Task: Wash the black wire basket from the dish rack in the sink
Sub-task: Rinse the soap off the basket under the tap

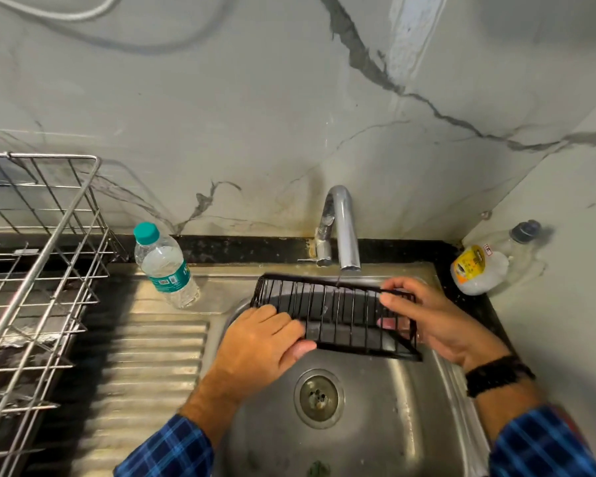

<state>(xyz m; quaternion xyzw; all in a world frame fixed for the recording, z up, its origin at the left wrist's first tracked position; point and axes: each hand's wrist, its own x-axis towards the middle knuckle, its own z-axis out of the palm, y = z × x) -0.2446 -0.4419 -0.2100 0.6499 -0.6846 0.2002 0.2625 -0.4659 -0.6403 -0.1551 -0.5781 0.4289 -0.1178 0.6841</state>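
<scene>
The black wire basket (338, 311) is held over the steel sink (386, 418), just below the chrome tap (343, 232). My left hand (262, 342) grips its near left edge, fingers over the wires and thumb underneath. My right hand (430, 318) holds the right end, fingers curled round the top rim and reaching through the wires. No water stream is plainly visible from the spout. The silver dish rack (38, 270) stands at the left on the counter.
A plastic water bottle (166, 266) with a teal cap stands on the sink's back left ledge. A clear bottle (486, 266) with a yellow label lies in the back right corner. The ribbed drainboard (145, 373) lies between rack and bowl. The drain (319, 397) is uncovered.
</scene>
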